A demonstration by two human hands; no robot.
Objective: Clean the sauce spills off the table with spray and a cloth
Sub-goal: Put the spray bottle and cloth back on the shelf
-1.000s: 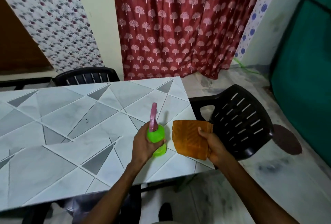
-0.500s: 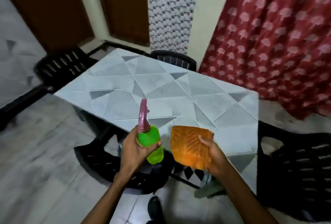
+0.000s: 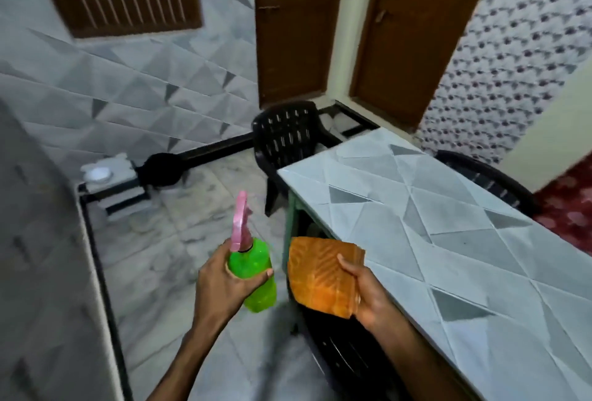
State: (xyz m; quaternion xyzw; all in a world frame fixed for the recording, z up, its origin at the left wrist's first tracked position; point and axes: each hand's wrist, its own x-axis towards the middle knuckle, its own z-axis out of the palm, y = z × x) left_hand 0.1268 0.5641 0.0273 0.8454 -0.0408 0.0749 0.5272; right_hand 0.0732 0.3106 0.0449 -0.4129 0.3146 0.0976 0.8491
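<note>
Head view: left hand [image 3: 224, 285] grips the green spray bottle [image 3: 256, 275] over the floor; right hand [image 3: 368, 295] pinches the orange cloth [image 3: 317, 275], nearer the table [image 3: 448, 256].

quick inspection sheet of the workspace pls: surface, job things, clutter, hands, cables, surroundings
surface: table top with a grey triangle pattern; no sauce spills seen on the part in view
job's things: green spray bottle with a pink trigger, folded orange cloth; both held in the air, not on the table
clutter: nothing seen
hands: left hand grips the spray bottle; right hand holds the cloth
cables: nothing seen
surroundings: black chairs around the table, brown doors, pale floor
</note>
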